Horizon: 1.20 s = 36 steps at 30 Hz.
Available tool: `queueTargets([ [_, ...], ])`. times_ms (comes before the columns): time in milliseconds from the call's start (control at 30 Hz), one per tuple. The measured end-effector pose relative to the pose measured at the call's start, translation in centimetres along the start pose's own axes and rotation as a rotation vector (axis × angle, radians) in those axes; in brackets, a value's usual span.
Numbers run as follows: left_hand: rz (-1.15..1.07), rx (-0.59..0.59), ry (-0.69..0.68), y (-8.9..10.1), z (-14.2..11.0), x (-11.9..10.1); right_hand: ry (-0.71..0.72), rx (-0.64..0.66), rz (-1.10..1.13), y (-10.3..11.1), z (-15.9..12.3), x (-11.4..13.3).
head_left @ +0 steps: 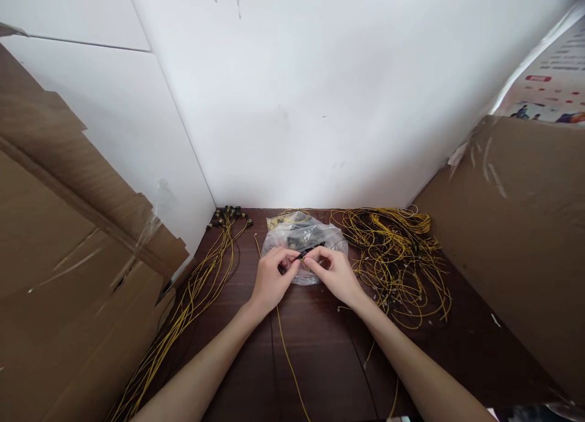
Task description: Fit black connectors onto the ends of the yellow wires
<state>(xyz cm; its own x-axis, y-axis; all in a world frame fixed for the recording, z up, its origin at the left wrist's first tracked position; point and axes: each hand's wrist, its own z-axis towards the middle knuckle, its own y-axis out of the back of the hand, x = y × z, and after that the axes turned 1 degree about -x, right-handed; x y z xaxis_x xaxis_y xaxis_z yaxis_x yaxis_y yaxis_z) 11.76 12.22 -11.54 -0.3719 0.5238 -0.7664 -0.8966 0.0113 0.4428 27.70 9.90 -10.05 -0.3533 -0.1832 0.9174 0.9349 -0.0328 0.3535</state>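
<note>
The left hand (pixel 273 277) came in from the worktop's near edge, angled inward, thumb and forefinger pinching a small black plug (pixel 300 257). The right hand (pixel 336 274) mirrored it, fingertips bent onto the same plug, so the 2 hands met over the worktop's middle, toward the far edge. At left, cardboard (pixel 59 269) bordered the worktop (pixel 315 355), and yellow wires (pixel 212 282) ran from the far left corner to the near edge. A clear plastic bag (pixel 299 230) lay under the hands, partly covered by them. A wire tangle (pixel 393 257) filled the far right corner. The poster (pixel 548 86) at right carried print too small to read.
</note>
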Motion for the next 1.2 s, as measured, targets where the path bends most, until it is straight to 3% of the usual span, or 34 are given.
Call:
queueTargets([
  [500, -0.037, -0.030, -0.072, 0.19, -0.07, -0.09, 0.018, 0.029, -0.016, 0.18, 0.04, -0.20],
  [767, -0.092, -0.067, -0.127, 0.33, -0.01, -0.69, -0.047, 0.077, 0.182, 0.20, 0.19, 0.03],
  [1000, -0.126, -0.061, -0.041, 0.07, -0.24, -0.62, -0.045, 0.059, 0.200, 0.04, 0.14, 0.28],
  [1200, -0.168, -0.107, 0.070, -0.34, -0.28, 0.00, -0.006, -0.035, 0.069, 0.25, -0.07, 0.29],
])
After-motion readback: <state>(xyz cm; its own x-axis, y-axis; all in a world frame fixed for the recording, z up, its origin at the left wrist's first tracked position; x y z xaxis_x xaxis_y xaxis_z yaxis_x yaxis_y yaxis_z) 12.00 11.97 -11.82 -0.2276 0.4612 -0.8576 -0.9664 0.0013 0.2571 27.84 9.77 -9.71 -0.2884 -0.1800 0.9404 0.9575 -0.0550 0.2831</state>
